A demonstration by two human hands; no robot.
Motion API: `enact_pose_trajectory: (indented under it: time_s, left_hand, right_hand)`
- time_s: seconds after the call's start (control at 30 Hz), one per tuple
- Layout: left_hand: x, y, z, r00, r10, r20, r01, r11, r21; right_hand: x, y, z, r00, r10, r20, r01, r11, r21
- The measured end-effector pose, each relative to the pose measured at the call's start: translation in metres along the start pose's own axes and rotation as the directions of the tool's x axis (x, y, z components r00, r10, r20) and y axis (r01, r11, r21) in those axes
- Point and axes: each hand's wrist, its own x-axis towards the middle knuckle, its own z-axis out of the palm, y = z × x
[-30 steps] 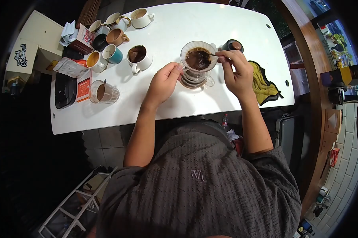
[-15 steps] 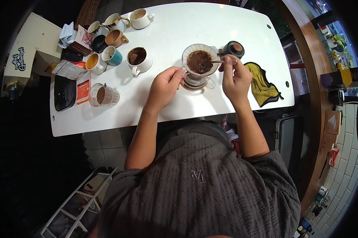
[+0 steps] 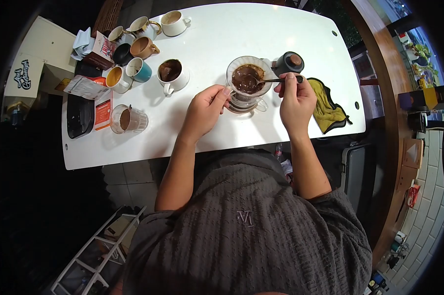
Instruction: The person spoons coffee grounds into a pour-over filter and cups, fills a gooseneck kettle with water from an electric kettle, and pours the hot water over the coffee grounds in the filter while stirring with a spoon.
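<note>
A clear coffee dripper [image 3: 267,89] with a paper filter and wet dark coffee grounds [image 3: 245,79] sits on a glass server [image 3: 262,105]. At the dripper's left side, my left hand [image 3: 205,106] pinches its edge or handle; the exact grip is partly hidden by the fingers. My right hand [image 3: 297,104] holds a dark spoon [image 3: 277,80] between thumb and fingers, its tip down in the grounds. Behind that hand stands a dark round container [image 3: 292,63] with a brown knob-like top.
Several cups stand at the left, among them a white mug [image 3: 180,81] and a teal cup [image 3: 142,72]. Nearer is a ribbed glass [image 3: 136,119] with brown contents. A yellow-green cloth [image 3: 327,105] lies right on the white table [image 3: 261,29].
My right hand has shifted slightly right and lower, and the spoon now lies flatter. More dark grounds show at the surface. My left hand stays at the dripper.
</note>
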Motion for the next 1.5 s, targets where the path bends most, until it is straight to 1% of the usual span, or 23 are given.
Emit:
enact_pose_trajectory:
  time_s: [0.03,0.1,0.13,0.2,0.23,0.3,0.33,0.4,0.43,0.5,0.63,0.7,0.77,0.83,0.9,0.97,1.1,1.17,1.3,1.33,1.47,1.5]
  left_hand:
    - [0.000,0.000,0.000,1.000,-0.003,0.002,0.003,1.000,-0.004]
    - [0.001,0.000,0.000,1.000,-0.006,0.005,0.006,1.000,-0.009]
    - [0.001,0.000,0.000,1.000,-0.012,0.006,0.012,1.000,-0.006]
    - [0.001,0.000,-0.001,1.000,-0.019,0.007,0.019,1.000,-0.003]
    - [0.001,-0.001,-0.001,1.000,-0.020,0.012,0.020,1.000,0.002]
    - [0.001,-0.003,-0.002,1.000,-0.023,0.016,0.023,1.000,0.006]
    - [0.001,-0.003,-0.002,1.000,-0.024,0.019,0.024,1.000,0.003]
    - [0.002,-0.003,-0.002,0.999,-0.026,0.022,0.026,1.000,0.001]
    - [0.002,-0.003,-0.002,0.999,-0.025,0.021,0.025,1.000,0.000]
    - [0.002,-0.003,-0.002,1.000,-0.022,0.021,0.022,1.000,0.000]
    - [0.001,-0.002,-0.003,0.999,-0.020,0.027,0.020,1.000,0.011]
    - [0.002,-0.002,-0.003,0.999,-0.020,0.030,0.020,1.000,0.016]
    - [0.002,-0.002,-0.003,0.999,-0.018,0.033,0.018,1.000,0.012]
    - [0.002,-0.002,-0.003,0.999,-0.021,0.034,0.020,1.000,0.013]
    - [0.002,-0.002,-0.004,0.999,-0.023,0.036,0.022,1.000,0.014]
    - [0.002,-0.003,-0.004,0.999,-0.008,0.043,0.008,1.000,0.005]
    - [0.002,-0.003,-0.004,0.999,-0.024,0.040,0.024,1.000,0.011]
    - [0.002,-0.003,-0.004,0.999,-0.018,0.041,0.017,1.000,0.018]
    - [0.001,-0.002,-0.004,0.999,-0.027,0.038,0.026,0.999,0.041]
    - [0.001,-0.001,-0.004,0.999,-0.027,0.042,0.025,0.999,0.041]
    - [0.002,-0.001,-0.004,0.999,-0.019,0.033,0.017,0.999,0.052]
    - [0.001,-0.002,-0.004,0.999,-0.020,0.032,0.019,0.998,0.053]
  right_hand:
    - [0.000,-0.001,-0.001,1.000,0.001,0.001,-0.001,1.000,0.000]
    - [-0.002,-0.002,-0.002,0.997,-0.074,0.019,0.073,0.996,0.053]
    - [-0.003,-0.004,-0.002,0.997,-0.073,0.019,0.072,0.996,0.052]
    - [-0.005,-0.006,-0.001,0.978,-0.204,0.032,0.202,0.977,0.062]
    - [-0.005,-0.005,-0.003,0.979,-0.203,0.033,0.201,0.978,0.062]
    - [-0.006,0.000,-0.008,0.927,-0.356,0.117,0.367,0.926,-0.091]
    - [-0.007,-0.002,-0.009,0.927,-0.356,0.117,0.367,0.926,-0.091]
    - [-0.008,-0.005,-0.009,0.881,-0.447,0.155,0.466,0.877,-0.116]
    - [-0.008,-0.005,-0.010,0.881,-0.446,0.155,0.465,0.878,-0.117]
    - [-0.007,-0.005,-0.013,0.823,-0.532,0.200,0.563,0.809,-0.165]
    - [-0.014,-0.013,-0.010,0.816,-0.532,0.227,0.570,0.806,-0.159]
    - [-0.016,-0.014,-0.010,0.766,-0.566,0.305,0.635,0.740,-0.222]
    - [-0.019,-0.011,-0.007,0.769,-0.567,0.295,0.634,0.734,-0.242]
    - [-0.018,-0.007,-0.006,0.754,-0.577,0.314,0.655,0.699,-0.288]
    - [-0.016,-0.007,-0.004,0.744,-0.584,0.324,0.666,0.688,-0.288]
    - [-0.013,-0.003,-0.004,0.731,-0.563,0.384,0.679,0.651,-0.339]
    - [-0.005,-0.001,-0.007,0.735,-0.570,0.368,0.677,0.644,-0.355]
    - [-0.001,-0.007,-0.010,0.708,-0.635,0.310,0.706,0.621,-0.340]
    - [0.007,-0.015,-0.014,0.731,-0.615,0.294,0.681,0.638,-0.359]
    - [0.011,-0.014,-0.017,0.692,-0.636,0.343,0.721,0.585,-0.371]
    - [0.015,-0.008,-0.013,0.705,-0.619,0.346,0.709,0.605,-0.362]
    - [0.015,-0.007,-0.011,0.718,-0.594,0.364,0.696,0.619,-0.363]
